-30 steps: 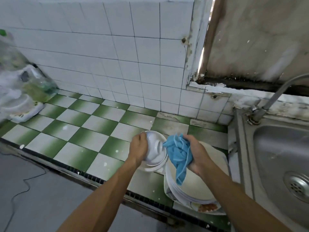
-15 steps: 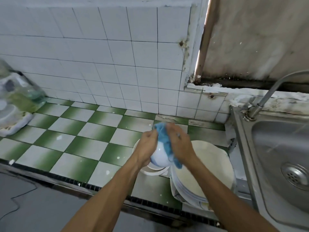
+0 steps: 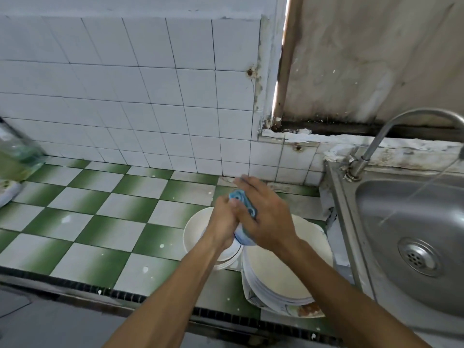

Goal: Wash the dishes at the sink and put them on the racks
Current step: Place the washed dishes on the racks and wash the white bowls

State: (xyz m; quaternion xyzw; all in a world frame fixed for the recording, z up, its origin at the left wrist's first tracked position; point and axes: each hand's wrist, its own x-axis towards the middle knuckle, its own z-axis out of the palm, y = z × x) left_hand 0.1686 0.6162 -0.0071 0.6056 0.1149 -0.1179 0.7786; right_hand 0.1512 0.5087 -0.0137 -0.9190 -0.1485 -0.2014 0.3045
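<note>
Green-checked counter (image 3: pixel 113 222); bowl (image 3: pixel 242 239) inside curled left grip (image 3: pixel 223 224), spread right grip (image 3: pixel 266 217) atop cloth (image 3: pixel 244 200).

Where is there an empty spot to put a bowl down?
The green-and-white counter is bare from the bottle at the left across to the bowls. Next to the sink it's crowded: bowls and plates sit side by side.

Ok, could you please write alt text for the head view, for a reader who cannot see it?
A person's left hand grips a small white round bowl while the right hand presses a blue cloth against it, over a stack of white plates on a green-and-white checked tile counter. A steel sink with a curved metal tap sits to the right.
</note>
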